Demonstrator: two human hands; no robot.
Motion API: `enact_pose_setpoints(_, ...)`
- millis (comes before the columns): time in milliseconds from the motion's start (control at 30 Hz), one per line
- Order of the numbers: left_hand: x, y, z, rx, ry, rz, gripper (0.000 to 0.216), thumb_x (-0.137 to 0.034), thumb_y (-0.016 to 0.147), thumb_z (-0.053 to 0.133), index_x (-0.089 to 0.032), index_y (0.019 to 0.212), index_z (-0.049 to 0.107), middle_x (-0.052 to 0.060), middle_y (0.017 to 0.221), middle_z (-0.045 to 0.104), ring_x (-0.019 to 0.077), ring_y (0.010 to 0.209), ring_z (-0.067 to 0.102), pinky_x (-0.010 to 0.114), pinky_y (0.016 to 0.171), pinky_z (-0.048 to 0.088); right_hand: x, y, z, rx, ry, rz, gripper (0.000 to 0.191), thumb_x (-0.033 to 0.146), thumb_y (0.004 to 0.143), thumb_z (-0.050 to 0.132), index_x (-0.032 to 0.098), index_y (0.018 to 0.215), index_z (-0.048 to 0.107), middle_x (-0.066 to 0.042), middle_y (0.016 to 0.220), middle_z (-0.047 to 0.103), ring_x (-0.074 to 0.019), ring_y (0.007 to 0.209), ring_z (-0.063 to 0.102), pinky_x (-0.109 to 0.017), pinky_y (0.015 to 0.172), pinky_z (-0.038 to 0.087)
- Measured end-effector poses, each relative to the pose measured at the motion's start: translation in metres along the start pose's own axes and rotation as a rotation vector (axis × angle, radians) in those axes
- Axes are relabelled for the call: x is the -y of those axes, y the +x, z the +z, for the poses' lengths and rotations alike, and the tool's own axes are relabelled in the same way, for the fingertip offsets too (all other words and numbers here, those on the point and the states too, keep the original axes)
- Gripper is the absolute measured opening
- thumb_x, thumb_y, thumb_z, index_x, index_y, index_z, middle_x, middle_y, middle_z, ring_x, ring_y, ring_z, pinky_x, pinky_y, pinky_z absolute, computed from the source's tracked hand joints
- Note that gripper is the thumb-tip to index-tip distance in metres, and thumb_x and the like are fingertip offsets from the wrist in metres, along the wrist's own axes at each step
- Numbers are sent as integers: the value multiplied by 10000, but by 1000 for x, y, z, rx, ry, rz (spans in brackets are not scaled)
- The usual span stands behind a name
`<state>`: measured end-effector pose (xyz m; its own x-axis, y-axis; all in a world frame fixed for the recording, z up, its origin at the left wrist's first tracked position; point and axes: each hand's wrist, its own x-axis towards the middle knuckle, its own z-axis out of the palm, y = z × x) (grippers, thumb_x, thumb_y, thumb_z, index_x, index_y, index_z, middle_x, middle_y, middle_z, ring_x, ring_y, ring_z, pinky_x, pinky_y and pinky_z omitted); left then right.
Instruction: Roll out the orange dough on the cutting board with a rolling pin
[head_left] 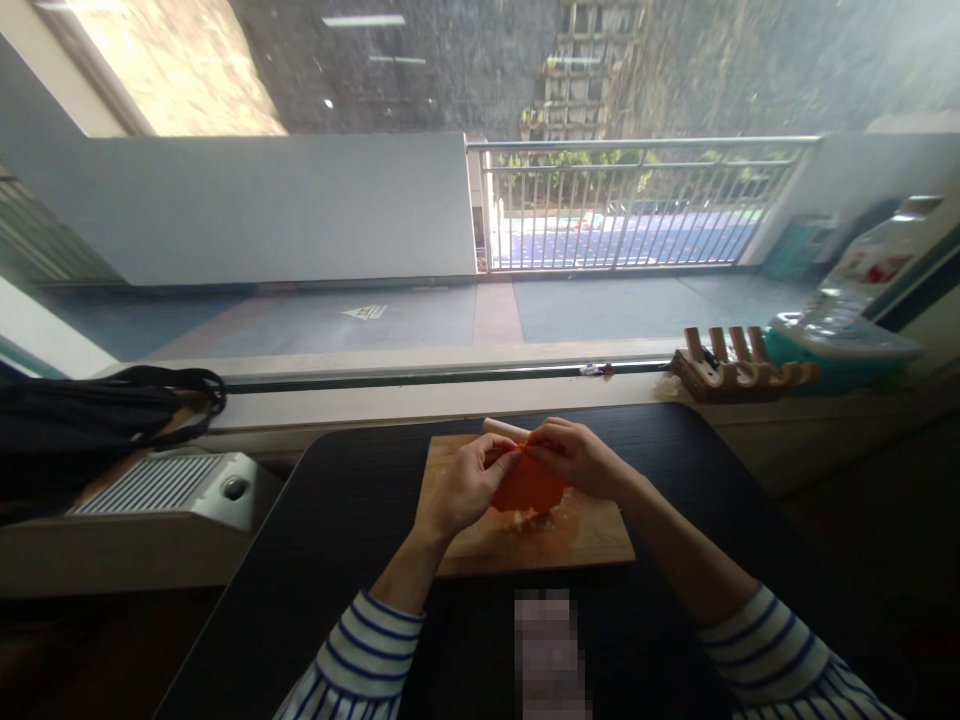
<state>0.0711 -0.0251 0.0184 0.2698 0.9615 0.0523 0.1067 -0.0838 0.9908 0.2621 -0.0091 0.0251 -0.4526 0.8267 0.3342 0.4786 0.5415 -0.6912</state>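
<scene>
A thin orange sheet of dough [531, 487] is held up over a wooden cutting board [480, 548]. My left hand [471, 484] pinches its upper edge between thumb and fingers. Close beside it, my right hand [579, 456] pinches the same edge, fingertips nearly touching those of the left. The sheet hangs toward me, its lower rim uneven. Orange smears and small crumbs mark the board below it. Behind my fingers lies a pale wooden rod [505, 430], like a rolling pin, partly hidden by my hands.
The board rests on a black table [300, 600]. A pixelated pale patch [551, 655] covers something near me. On the right sill stand a brown pronged holder [739, 365], a teal-and-white container [855, 350] and a clear bottle [862, 265]. A black bag [82, 430] lies left, above a radiator [172, 485].
</scene>
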Motion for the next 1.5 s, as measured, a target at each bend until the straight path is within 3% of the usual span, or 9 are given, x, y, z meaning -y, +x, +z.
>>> enact_pose_setpoints(333,-8,1,2,-85,101,55,255,-406,743,672,-165,809,726,50,794,711,182,743,634,245,642,477,8,-2,-3,-33,-28,-111,225,299,908,480,204,914,684,-52,826,614,-162,801,556,-286,745,445)
enact_pose_setpoints(600,-10,-3,2,-38,-140,-92,340,-437,719,694,-160,915,676,50,817,707,160,698,637,238,589,484,-4,-3,9,-118,319,155,278,409,826,570,181,927,693,-31,811,695,-167,737,625,-263,650,492)
enact_pose_setpoints(700,-6,-3,4,1,-145,-96,362,-433,703,711,-145,922,692,73,878,711,187,780,645,263,661,497,-6,-3,10,-83,314,167,273,415,811,588,180,887,704,-29,773,697,-166,719,627,-265,647,493)
enact_pose_setpoints(833,-2,-1,4,-68,-78,-41,309,-427,698,711,-149,834,712,47,794,708,167,712,625,249,632,474,-6,-4,4,-72,345,229,340,436,803,588,183,1012,678,-39,846,705,-165,747,630,-252,632,492)
enact_pose_setpoints(933,-1,-2,4,-128,-26,-19,287,-426,705,700,-154,798,702,34,750,695,157,685,610,241,614,461,-9,-5,2,-72,278,283,340,465,809,567,175,922,704,-33,787,698,-161,724,619,-245,617,480)
enact_pose_setpoints(1100,-3,-6,7,-174,-17,-49,299,-449,734,659,-160,808,682,29,757,683,145,675,600,226,594,454,-12,-5,5,-85,180,239,256,397,801,571,188,857,707,-6,735,681,-144,670,595,-242,615,463)
enact_pose_setpoints(1267,-3,-6,10,-107,-119,-111,351,-481,744,650,-156,876,632,32,766,670,139,669,608,219,561,456,-9,-5,7,-88,97,161,210,328,815,548,185,838,702,8,691,661,-122,633,568,-222,581,432)
enact_pose_setpoints(1367,-1,-5,9,16,-214,-176,396,-450,719,694,-145,965,634,61,834,689,161,730,637,244,617,490,-9,-6,6,-51,207,203,261,387,820,556,184,892,703,-10,745,676,-136,670,591,-228,583,456)
enact_pose_setpoints(1500,5,-3,7,-79,-269,-154,329,-402,709,719,-155,919,664,37,850,693,132,746,627,220,666,491,-13,-9,6,-55,430,293,416,437,765,631,169,1082,642,-58,881,700,-166,738,633,-255,607,504)
